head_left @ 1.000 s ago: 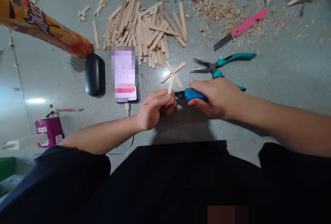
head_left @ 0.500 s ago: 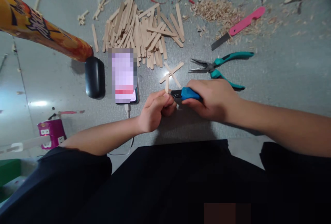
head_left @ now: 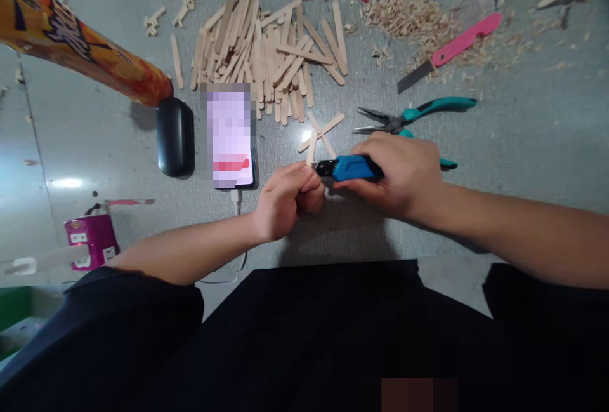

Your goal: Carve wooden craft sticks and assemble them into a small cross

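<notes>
My left hand [head_left: 290, 196] is closed on a short wooden craft stick [head_left: 311, 147], pinched between thumb and fingers with its upper part sticking out. In my right hand [head_left: 399, 171] is a blue and black utility knife [head_left: 354, 168], its tip against the stick close to my left fingertips. The contact itself is partly hidden by the fingers. Just beyond lie crossed craft sticks [head_left: 333, 123] on the grey table. Teal-handled needle-nose pliers [head_left: 392, 123] lie open behind my right hand, which covers part of one handle.
A pile of craft sticks [head_left: 238, 37] lies at the back, near wood shavings [head_left: 413, 18] and a pink-handled saw [head_left: 466, 40]. To the left are a phone [head_left: 231, 132] on a cable, a black case [head_left: 175, 139], an orange tube [head_left: 95, 50] and a purple power adapter [head_left: 90, 240].
My right hand and the utility knife have shifted slightly right, and more of the blue handle shows. The left hand keeps its pinch on the craft stick. The view has moved a little.
</notes>
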`<state>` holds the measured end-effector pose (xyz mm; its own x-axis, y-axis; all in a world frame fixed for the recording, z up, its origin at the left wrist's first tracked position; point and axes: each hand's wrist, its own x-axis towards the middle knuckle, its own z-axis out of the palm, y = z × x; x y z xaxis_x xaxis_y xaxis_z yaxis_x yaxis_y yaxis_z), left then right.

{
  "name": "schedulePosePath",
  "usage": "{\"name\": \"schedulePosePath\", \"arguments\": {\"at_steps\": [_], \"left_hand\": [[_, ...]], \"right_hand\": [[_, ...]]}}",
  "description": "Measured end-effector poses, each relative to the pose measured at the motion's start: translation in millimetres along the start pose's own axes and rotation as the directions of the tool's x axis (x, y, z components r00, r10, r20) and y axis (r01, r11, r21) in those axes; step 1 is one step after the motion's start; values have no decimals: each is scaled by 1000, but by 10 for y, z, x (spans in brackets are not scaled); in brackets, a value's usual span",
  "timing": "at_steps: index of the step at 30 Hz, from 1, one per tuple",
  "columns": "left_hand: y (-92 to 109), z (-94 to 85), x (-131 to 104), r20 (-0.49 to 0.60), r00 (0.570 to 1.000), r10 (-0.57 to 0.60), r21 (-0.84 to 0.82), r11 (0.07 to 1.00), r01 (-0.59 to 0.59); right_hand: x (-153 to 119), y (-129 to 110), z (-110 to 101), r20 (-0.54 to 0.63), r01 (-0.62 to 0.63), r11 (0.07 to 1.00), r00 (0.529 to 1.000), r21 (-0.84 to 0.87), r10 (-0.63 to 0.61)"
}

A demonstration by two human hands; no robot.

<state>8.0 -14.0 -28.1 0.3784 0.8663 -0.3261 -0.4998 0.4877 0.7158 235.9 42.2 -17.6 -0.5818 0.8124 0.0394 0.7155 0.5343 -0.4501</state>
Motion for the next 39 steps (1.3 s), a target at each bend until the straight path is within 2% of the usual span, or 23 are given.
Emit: {"name": "schedulePosePath", "arguments": {"at_steps": [5, 10, 12, 16, 18, 24, 32, 39], "left_hand": [[29, 22, 4, -21, 1000, -2, -38, 999, 2], [66, 37, 27, -6, 1000, -23, -61, 998, 23], [58, 27, 27, 12, 1000, -19, -44, 999, 19], [38, 8, 21, 29, 1000, -6, -48, 999, 8], [42, 12, 21, 37, 999, -6, -45, 999, 8], [56, 40, 22, 30, 999, 32, 35, 999, -33], [18, -9, 19, 91, 993, 80, 60, 995, -85], [14, -5, 9, 88, 991, 99, 68, 992, -105]], "right_hand": [[-12, -1, 2, -73, 6, 1000, 997, -6, -6], [-37, 64, -59, -201, 109, 993, 975, 52, -97], [-35, 77, -66, -142, 114, 991, 984, 73, -103], [-19, 82, -44, 53, 74, 996, 996, 60, -77], [-18, 88, -34, 82, 87, 995, 992, 54, -92], [-21, 113, -47, 96, 160, 987, 982, 33, -163], [-19, 127, -50, 147, 151, 988, 977, 43, -156], [-23, 118, -63, 94, 181, 983, 979, 30, -183]]}}
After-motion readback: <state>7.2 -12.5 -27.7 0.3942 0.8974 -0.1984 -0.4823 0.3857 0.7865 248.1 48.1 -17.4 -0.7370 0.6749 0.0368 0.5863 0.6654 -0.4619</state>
